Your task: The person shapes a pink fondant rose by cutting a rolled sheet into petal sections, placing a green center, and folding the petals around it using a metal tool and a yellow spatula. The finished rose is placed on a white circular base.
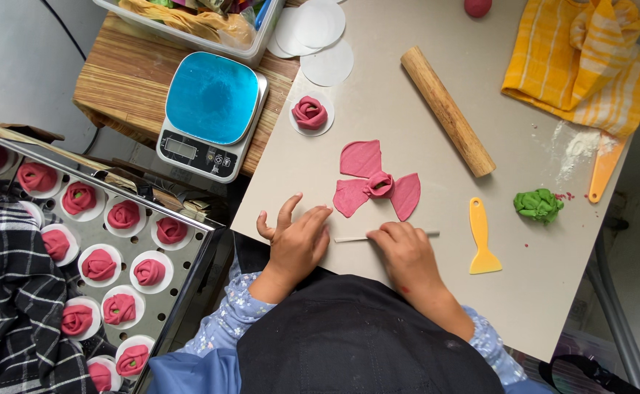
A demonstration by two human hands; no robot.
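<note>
**Pink dough flower half-shaped near the board's front edge**

Your left hand (296, 241) lies flat on the board (539, 292), fingers spread, holding nothing. Your right hand (407, 252) pinches a thin white stick (349, 238) lying on the surface. Just beyond both sits the pink dough flower (376, 185), petals spread. Press too hard and you could tear a petal. The rolling pin (448, 111) and yellow scraper (481, 237) crowd your right side.
</note>
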